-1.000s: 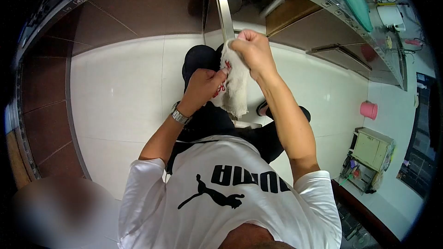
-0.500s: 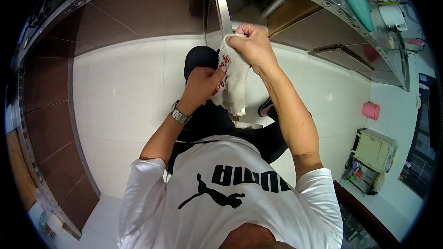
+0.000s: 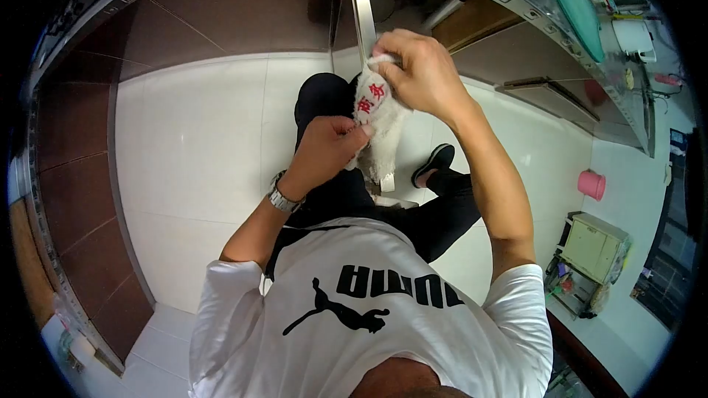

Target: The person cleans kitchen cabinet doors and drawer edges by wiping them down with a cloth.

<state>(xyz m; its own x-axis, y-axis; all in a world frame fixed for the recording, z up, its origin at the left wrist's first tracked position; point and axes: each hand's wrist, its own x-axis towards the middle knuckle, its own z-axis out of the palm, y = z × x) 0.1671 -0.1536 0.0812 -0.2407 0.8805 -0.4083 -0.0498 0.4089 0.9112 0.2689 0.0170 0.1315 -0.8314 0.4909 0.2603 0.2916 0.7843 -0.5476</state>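
A white fluffy cloth (image 3: 385, 129) with red lettering hangs along the metal-trimmed edge of an open cabinet door (image 3: 362, 11). At the cloth's lower left side, the thumb and fingers of my left hand (image 3: 330, 146) pinch it just below the lettering. My right hand (image 3: 424, 74) grips its upper end against the door edge, fingers curled over the top. Part of the door edge shows again below the cloth, and the stretch between is covered by it.
An open cabinet (image 3: 413, 0) with cookware inside lies ahead, under a counter carrying a teal board (image 3: 568, 4). Brown cabinet fronts (image 3: 74, 169) run along the left. A pink bucket (image 3: 591, 185) and a pale green box (image 3: 594, 247) on a rack stand right.
The cloth has turned and bunched, so its red lettering now sits higher. My right hand has rolled over its top, and my left hand has moved slightly right. My right foot shows more.
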